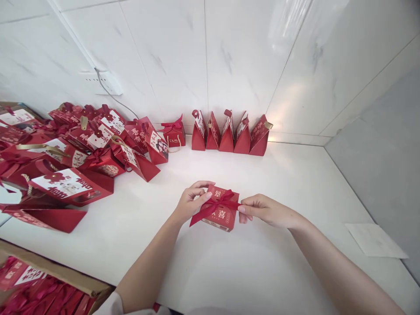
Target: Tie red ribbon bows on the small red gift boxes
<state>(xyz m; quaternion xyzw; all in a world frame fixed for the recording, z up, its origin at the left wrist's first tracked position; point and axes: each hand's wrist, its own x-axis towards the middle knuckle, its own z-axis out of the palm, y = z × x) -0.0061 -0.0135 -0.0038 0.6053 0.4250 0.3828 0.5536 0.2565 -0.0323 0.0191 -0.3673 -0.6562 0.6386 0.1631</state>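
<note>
Gift box [221, 214], red and closed, over the white countertop [288, 175].
Left hand [193, 200] clamps fingers on its left side; right hand [262, 210] pinches a tail of its ribbon bow [223, 200]. Lower left, a cardboard carton [65, 275] holds red ribboned packages [62, 299].

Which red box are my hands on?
The bow-tied box in front of the five boxes by the wall: only it is touched, left hand on its side, right hand pinching its ribbon.

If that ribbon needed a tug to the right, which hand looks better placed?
Probably the right hand: it pinches the right end of the ribbon, while the left hand holds the red box.
</note>
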